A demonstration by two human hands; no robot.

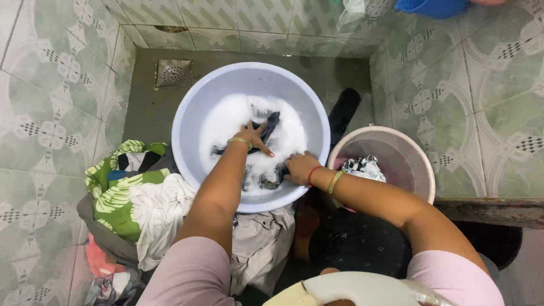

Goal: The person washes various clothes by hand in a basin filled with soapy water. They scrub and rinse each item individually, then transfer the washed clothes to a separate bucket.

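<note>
A pale blue wash basin (187, 113) stands on the floor, full of white suds. A dark garment (270, 126) lies partly sunk in the foam. My left hand (254, 136) presses down on the garment near the middle of the basin, fingers spread over the cloth. My right hand (299, 168) grips another part of the dark garment at the basin's near right side, knuckles up. Both wrists wear bangles. Much of the garment is hidden under foam.
A heap of clothes (141, 198), green-patterned and white, lies left of the basin. A pinkish bucket (416, 153) holding wet cloth stands at right. A floor drain (173, 73) sits at back left. Green patterned tiles surround. A blue container (433, 7) shows at top right.
</note>
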